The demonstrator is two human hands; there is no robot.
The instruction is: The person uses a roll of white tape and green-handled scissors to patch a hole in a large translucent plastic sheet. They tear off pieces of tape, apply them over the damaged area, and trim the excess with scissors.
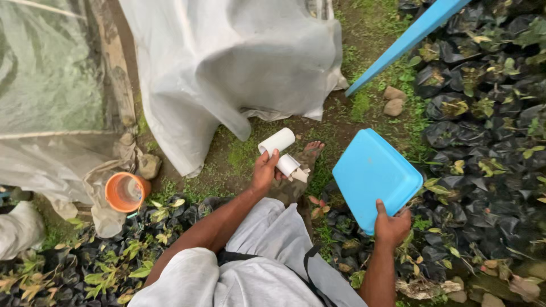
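**Two hands, two white tubes and one blue tray**

One big white plastic sheet (239, 62) hangs across the top middle of the frame. One more see-through sheet (51, 74) fills the upper left.

Many small black plant bags (483, 113) with green leaves crowd the right side. More of them sit along the lower left. There are too many to count.

One long blue pole (409, 40) slants from the upper right corner down toward the middle.

One blue tray (372, 173) sits right of the middle. It is a rounded square, held tilted, with its flat bottom facing up at the camera. Its far corner points to the upper left. The right hand (392, 226) grips its lower edge, thumb on top, fingers closed around the rim.

One orange pot (125, 191) stands at the left, open mouth up, just beside a stone.

Two brown stones (392, 101) lie near the low end of the pole.

The left hand (266, 169) is in the middle of the frame, closed tight on two white tubes (278, 142). The top tube's long side runs from lower left to upper right, with its open end at the lower left. The other tube pokes out to the right of the fingers.

One bare foot (311, 152) rests on the ground just past the tubes.
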